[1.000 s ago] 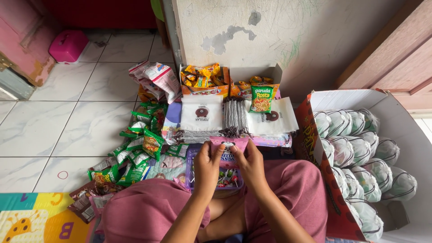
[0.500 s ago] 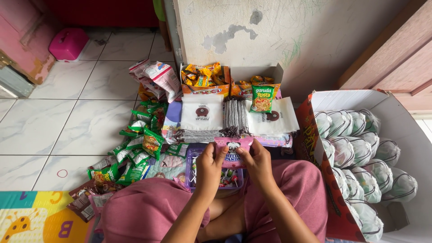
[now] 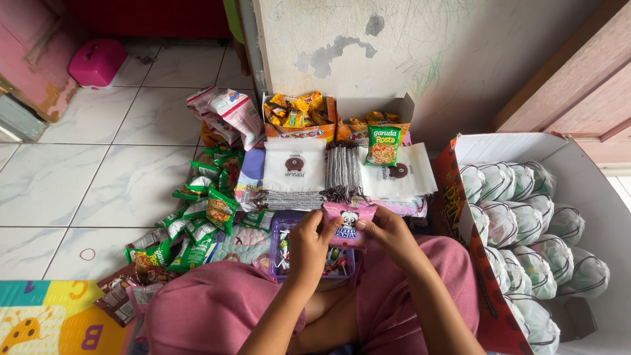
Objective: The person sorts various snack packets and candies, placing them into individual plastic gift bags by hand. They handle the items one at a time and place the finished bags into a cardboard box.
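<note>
I sit on the floor with pink-clad legs. My left hand (image 3: 307, 242) and my right hand (image 3: 389, 234) together hold a small pink snack packet (image 3: 348, 224) with a panda picture, one hand on each side. Below the hands lies a purple tray (image 3: 281, 231) of small wrapped sweets. Just beyond the packet sits a stack of white drawstring pouches (image 3: 294, 167) with a dark round emblem, and a row of folded grey ones (image 3: 344, 172).
Green snack packets (image 3: 197, 220) are heaped at the left on the tiles. Two open cartons of orange snacks (image 3: 299, 113) stand against the wall. A large box (image 3: 578, 171) at the right holds several filled white bags. A pink case (image 3: 97, 62) sits far left.
The pink packet has risen slightly from the tray and now faces up between both hands; my hands shifted a little to the right.
</note>
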